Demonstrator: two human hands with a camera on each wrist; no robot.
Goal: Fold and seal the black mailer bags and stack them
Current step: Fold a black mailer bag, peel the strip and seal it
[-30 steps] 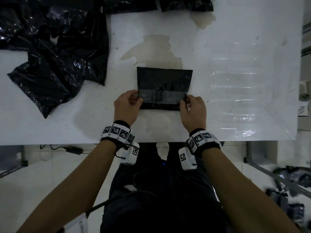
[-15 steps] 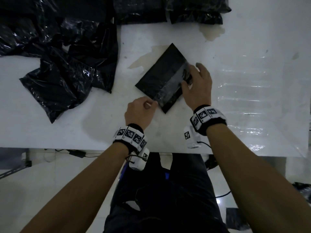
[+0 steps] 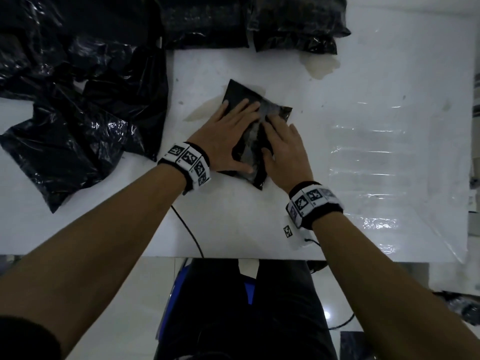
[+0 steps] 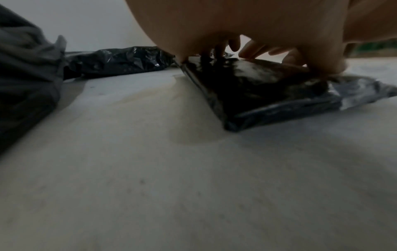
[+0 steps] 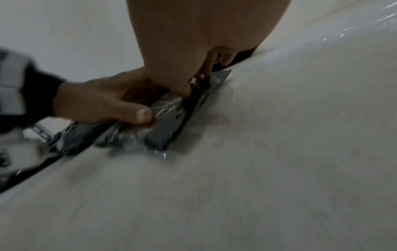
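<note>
Both our palms are down on the folded bag [image 3: 235, 96] in the middle of the desk [image 3: 337, 165], well back from its near edge. Left hand [image 3: 226, 137] is flat, fingers spread wide to pin the fold; right hand [image 3: 283, 149] has its fingers straight along the flap, likely bedding the seal. Loose bags [image 3: 85, 126] crowd the far left corner.

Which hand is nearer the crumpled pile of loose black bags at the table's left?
Left. The left hand lies flat on the folded mailer, on the side facing the crumpled pile. The right hand presses the mailer's far side, farther from the pile.
</note>
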